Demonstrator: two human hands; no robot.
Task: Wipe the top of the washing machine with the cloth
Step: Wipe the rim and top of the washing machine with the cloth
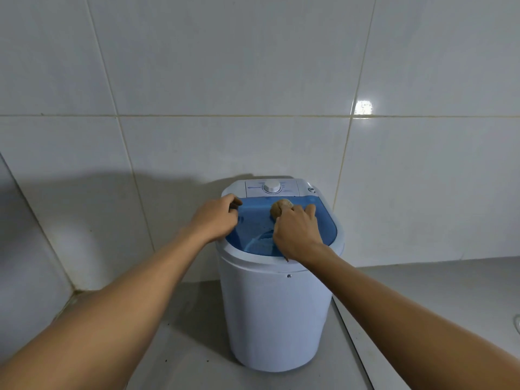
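Note:
A small white washing machine [277, 311] stands on the floor against the tiled wall. Its top is a translucent blue lid [253, 220] with a white control panel and a round dial [271, 186] behind it. My right hand [298, 233] presses a bunched tan cloth [278, 207] onto the far middle of the lid; most of the cloth is hidden under the fingers. My left hand [218, 218] rests on the machine's left rim, fingers curled over the lid's edge.
White tiled walls [253, 80] meet in a corner at the left [76, 291]. The grey floor [180, 347] has a raised step edge [363, 350] running to the right of the machine. A white object shows at the far right edge [517, 323].

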